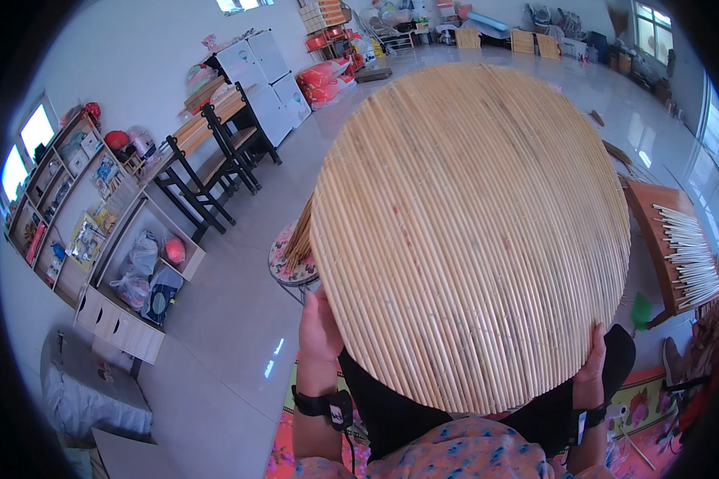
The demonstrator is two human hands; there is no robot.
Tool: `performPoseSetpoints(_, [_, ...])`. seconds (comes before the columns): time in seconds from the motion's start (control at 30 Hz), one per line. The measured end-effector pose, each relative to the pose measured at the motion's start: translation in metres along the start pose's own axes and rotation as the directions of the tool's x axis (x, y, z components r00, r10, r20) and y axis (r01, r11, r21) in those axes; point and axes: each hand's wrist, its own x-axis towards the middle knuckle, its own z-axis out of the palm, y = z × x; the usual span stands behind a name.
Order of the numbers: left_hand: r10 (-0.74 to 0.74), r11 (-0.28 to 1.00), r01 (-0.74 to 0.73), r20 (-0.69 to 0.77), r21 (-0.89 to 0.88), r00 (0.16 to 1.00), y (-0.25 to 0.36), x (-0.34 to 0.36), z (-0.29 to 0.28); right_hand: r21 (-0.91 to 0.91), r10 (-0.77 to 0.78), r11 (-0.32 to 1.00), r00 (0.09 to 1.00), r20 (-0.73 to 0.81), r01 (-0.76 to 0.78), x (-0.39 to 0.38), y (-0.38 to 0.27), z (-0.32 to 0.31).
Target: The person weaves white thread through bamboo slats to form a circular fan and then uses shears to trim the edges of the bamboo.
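1. Head view, the work in hand: we saw a round mat (471,239) of pale stalks laid side by side, tilted up in front of the person and above the black-trousered lap (375,387).
2. Head view, hands: the left hand (319,329) was curled partly closed at the mat's lower left rim; the right hand (593,357) had hold of the lower right rim, thumb side toward us. We judged that both gripped the mat.
3. Head view, done: the stalks filled the whole disc with no gap that we could find, and the outline was near a full circle. We judged the shaping well advanced.
4. Head view, left: we noted no band covering the rim, so edging might have remained. A bundle of stalks (300,239) lay on the flowered stool (281,268), and pale sticks (687,255) lay on the brown bench (649,231); whether these were spare or needed, we could not tell.
5. Head view, hidden: the mat covered its own back and most of the fingers. We could not make out how the stalks were fastened. At the dark right margin, a shoe (671,358) and brown cloth (709,331) were poorly resolved.
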Motion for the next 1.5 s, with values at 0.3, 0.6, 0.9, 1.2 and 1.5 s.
performPoseSetpoints(0.3, [-0.136, 0.989, 0.144, -0.174, 0.038, 0.975, -0.002, -0.013, -0.009, -0.105, 0.05, 0.993, 0.995, -0.085, -0.059, 0.005, -0.014, -0.008])
performPoseSetpoints(0.6, [-0.157, 0.982, 0.11, -0.333, -0.156, 0.93, -0.038, -0.036, 0.006, 0.142, 0.026, 0.989, 0.997, 0.077, -0.037, 0.018, -0.02, 0.031])
performPoseSetpoints(0.9, [-0.021, 0.958, -0.064, -0.29, -0.281, 0.957, -0.076, -0.022, 0.057, -0.2, 0.373, 0.926, 0.852, 0.367, -0.32, -0.031, 0.061, 0.079])
performPoseSetpoints(1.2, [-0.137, 0.936, 0.072, -0.167, -0.346, 0.976, -0.126, -0.036, 0.071, 0.129, 0.237, 0.951, 0.929, 0.283, -0.281, -0.03, 0.103, 0.132])
performPoseSetpoints(1.5, [-0.132, 0.958, 0.136, 0.035, -0.254, 0.991, -0.136, -0.046, 0.054, 0.264, 0.224, 0.925, 0.955, 0.197, -0.271, -0.011, 0.116, 0.114])
